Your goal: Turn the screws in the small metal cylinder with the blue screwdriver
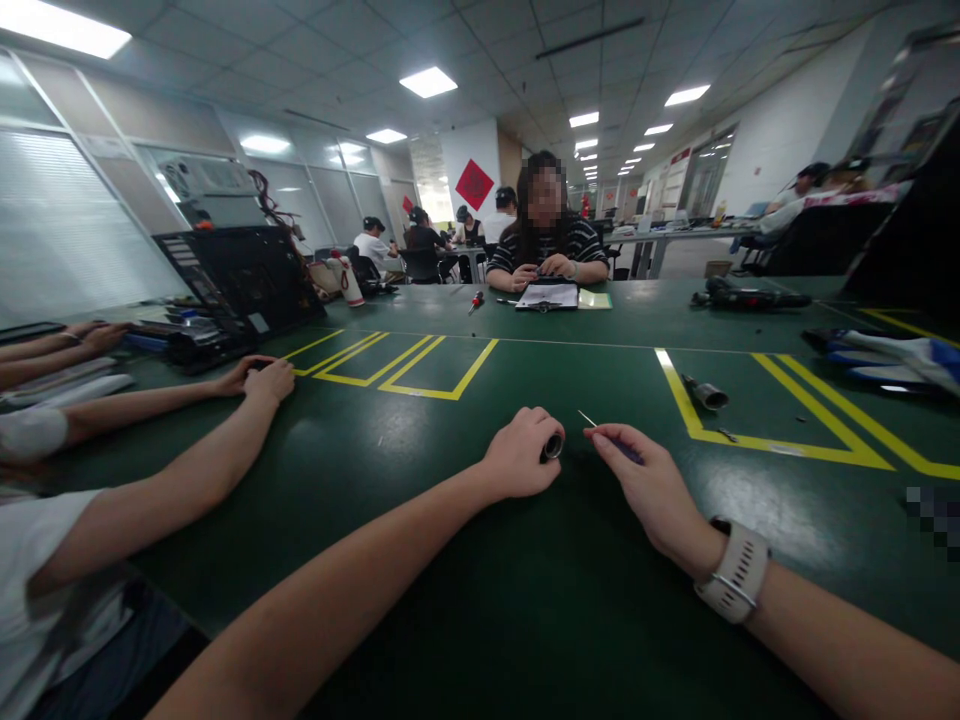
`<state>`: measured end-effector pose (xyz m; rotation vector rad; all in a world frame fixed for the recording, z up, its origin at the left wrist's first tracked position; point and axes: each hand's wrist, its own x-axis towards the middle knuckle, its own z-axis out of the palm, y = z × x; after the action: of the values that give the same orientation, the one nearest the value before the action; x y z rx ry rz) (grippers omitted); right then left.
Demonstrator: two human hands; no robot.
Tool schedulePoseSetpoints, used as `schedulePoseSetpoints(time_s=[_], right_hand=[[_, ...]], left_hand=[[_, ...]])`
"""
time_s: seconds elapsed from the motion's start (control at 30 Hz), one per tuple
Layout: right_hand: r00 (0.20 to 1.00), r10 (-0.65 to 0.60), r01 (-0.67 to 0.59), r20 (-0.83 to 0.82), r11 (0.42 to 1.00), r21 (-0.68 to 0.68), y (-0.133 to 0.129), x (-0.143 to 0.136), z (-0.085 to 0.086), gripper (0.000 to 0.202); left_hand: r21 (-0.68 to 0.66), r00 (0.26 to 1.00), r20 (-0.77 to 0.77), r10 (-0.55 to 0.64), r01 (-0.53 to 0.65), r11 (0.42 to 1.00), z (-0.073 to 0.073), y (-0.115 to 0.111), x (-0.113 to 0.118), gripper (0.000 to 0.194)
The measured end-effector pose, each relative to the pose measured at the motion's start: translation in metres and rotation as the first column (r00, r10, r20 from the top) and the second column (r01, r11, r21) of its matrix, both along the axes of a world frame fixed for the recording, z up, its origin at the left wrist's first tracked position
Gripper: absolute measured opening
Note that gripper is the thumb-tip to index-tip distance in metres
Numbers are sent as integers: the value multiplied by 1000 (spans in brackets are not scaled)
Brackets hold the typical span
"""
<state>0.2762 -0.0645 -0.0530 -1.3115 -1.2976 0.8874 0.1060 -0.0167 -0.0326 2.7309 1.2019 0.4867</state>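
Note:
My left hand (pixel 525 455) is closed around a small dark cylindrical part (pixel 553 446), its round open end facing right. Most of that part is hidden by my fingers. Just across a narrow gap, my right hand (pixel 649 480) grips a screwdriver (pixel 587 419) with a thin pale shaft and a dark bluish handle. The shaft points up and left, its tip apart from the cylindrical part. Both hands are low over the green tabletop (pixel 450 560). Right of them, a grey metal sleeve (pixel 706 393) lies inside a yellow-taped outline, with a small metal piece (pixel 727 435) near it.
At left, a co-worker's hands (pixel 266 378) rest on the table beside a black case (pixel 247 280). Opposite, another person sits behind a clipboard (pixel 547 294) near a red screwdriver (pixel 476 301). A dark tool (pixel 750 295) and blue-white gloves (pixel 885 360) lie at right.

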Motion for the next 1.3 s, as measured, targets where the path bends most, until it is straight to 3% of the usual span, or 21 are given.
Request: schedulePoseSetpoints(time_s=[0.23, 0.43, 0.6, 0.7, 0.87, 0.97, 1.17, 1.3], right_hand=[[987, 34, -38, 158, 999, 23, -1, -2, 4, 23], [971, 122, -126, 207, 992, 5, 8, -12, 2, 26], [959, 163, -168, 231, 986, 4, 15, -28, 7, 34], [936, 215, -232, 279, 972, 27, 16, -37, 8, 37], [852, 232, -295, 469, 953, 66, 23, -46, 3, 32], [766, 234, -358, 599, 929, 96, 30, -47, 3, 24], [588, 206, -481, 782, 867, 133, 50, -33, 10, 20], [503, 151, -485, 851, 865, 133, 76, -20, 11, 19]], left_hand=[[-21, 997, 54, -59, 61, 998, -1, -1, 0, 32], [-108, 942, 331, 45, -9, 994, -8, 9, -2, 29], [-285, 757, 633, 161, 35, 958, -21, 22, -6, 29], [-402, 636, 715, 290, 35, 915, -26, 25, -6, 26], [-372, 457, 802, 385, -124, 920, -24, 25, -7, 21], [-368, 392, 827, 404, -167, 915, -23, 26, -10, 22], [-373, 413, 810, 418, -187, 909, -26, 27, -12, 22], [-357, 467, 785, 406, -194, 914, -26, 26, -11, 21]])
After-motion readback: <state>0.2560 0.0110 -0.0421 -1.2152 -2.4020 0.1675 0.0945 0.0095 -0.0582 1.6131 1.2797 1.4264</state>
